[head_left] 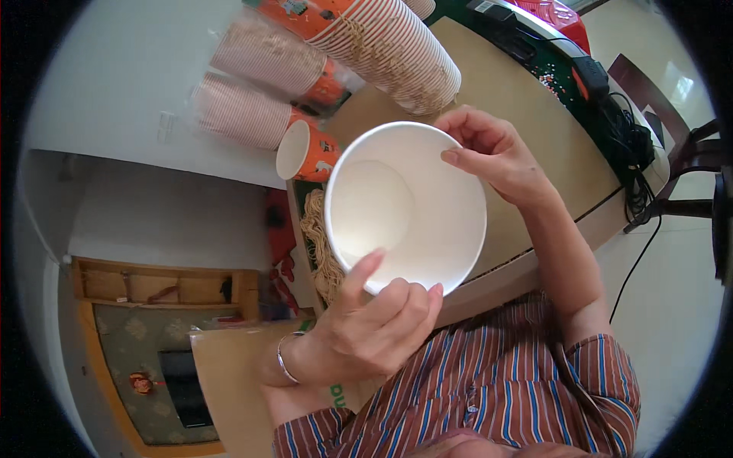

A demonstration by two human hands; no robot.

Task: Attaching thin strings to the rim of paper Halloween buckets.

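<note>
A large white paper bowl is held up close to the camera, its empty inside facing me. My left hand grips its lower rim, thumb inside the edge. My right hand pinches the upper right rim with thumb and fingers. Both hands hold the bowl above the edge of a cardboard-covered table.
Long stacks of orange paper cups in clear sleeves lie at the table's far end, with two more stacks and a single orange cup beside them. Black cables and a device sit at the right edge. A pale string bundle hangs under the bowl.
</note>
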